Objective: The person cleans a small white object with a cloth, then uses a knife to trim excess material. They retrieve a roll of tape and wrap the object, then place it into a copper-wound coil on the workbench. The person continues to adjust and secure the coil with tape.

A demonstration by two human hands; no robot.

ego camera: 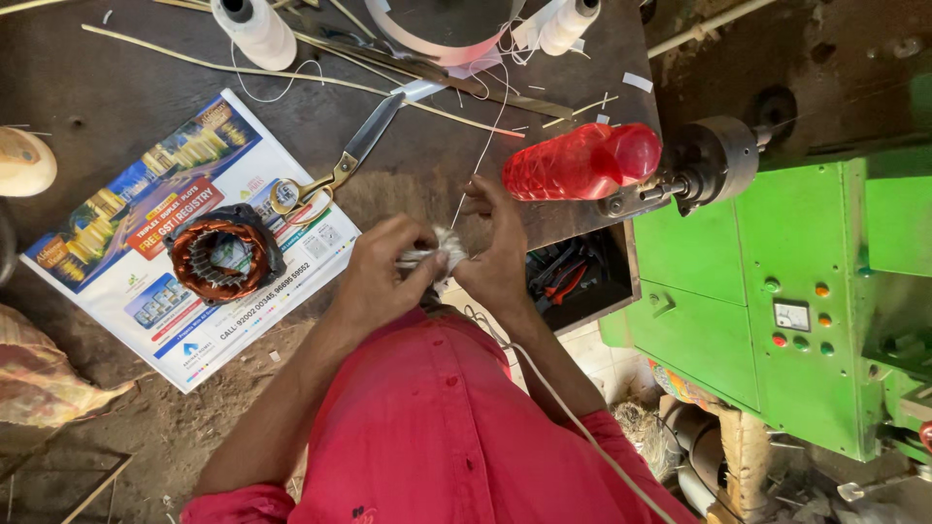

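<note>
White bundle (439, 250) | left hand (383, 267) grip pinching it | right hand (497, 254) grip pinching it

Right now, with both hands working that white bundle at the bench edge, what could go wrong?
1. The white thread runs taut from the bundle toward the spools; a hard pull might topple a spool.
2. The red bottle lies on its side next to the right hand; a nudge could roll it off.
3. The scissors lie open-handled near the left hand; the thread could snag on them.
</note>
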